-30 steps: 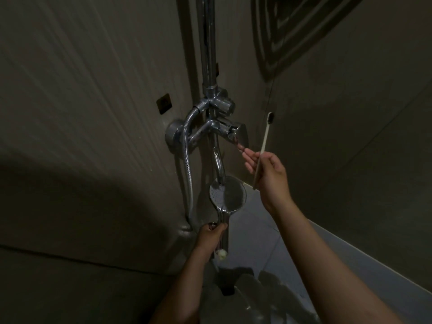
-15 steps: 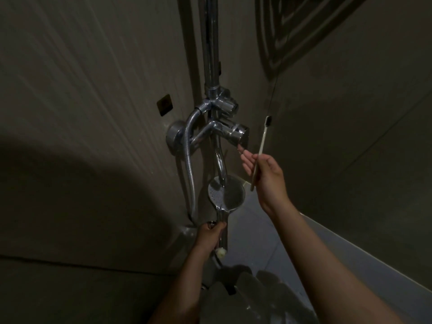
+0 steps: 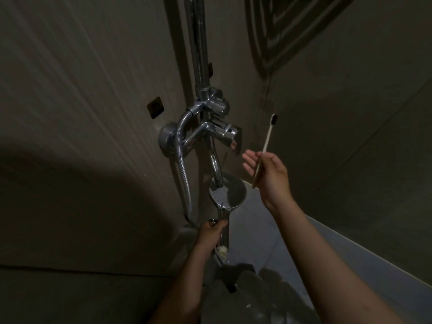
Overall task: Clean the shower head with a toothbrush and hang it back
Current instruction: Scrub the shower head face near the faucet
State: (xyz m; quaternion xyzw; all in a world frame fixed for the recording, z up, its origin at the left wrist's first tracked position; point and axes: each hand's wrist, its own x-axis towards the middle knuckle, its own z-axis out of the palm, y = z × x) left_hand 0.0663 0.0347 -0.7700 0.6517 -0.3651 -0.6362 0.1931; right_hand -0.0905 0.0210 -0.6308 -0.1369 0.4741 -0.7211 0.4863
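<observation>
Our left hand (image 3: 211, 232) grips the shower head (image 3: 228, 194) by its handle, face toward us under the spout (image 3: 214, 164); right hand (image 3: 272, 174) loosely pinches the toothbrush (image 3: 266, 146), fingers (image 3: 249, 158) out toward the mixer lever (image 3: 231, 134); we risk dropping it there.

- Riser pipe (image 3: 198, 43): chrome, upright, runs out of the top of the view in the corner between two walls.
- Diverter fitting (image 3: 216, 102): chrome, at the foot of the riser.
- Mixer valve (image 3: 224, 132): directly below the diverter, with a flat lever (image 3: 235, 142) on its right.
- Wall flange (image 3: 167, 139): round, chrome, against the left wall (image 3: 81, 78).
- Hose (image 3: 183, 164): ribbed metal, leaves the diverter's left side and hangs down across the flange.
- Spout (image 3: 214, 163): curved, descends from the mixer.
- Square plate (image 3: 155, 108): small, dark, on the left wall, above the flange.
- Right wall (image 3: 350, 113): carries a shadow of concentric bands (image 3: 280, 26) near the top.
- Floor tiles (image 3: 252, 225): pale, below the fittings.
</observation>
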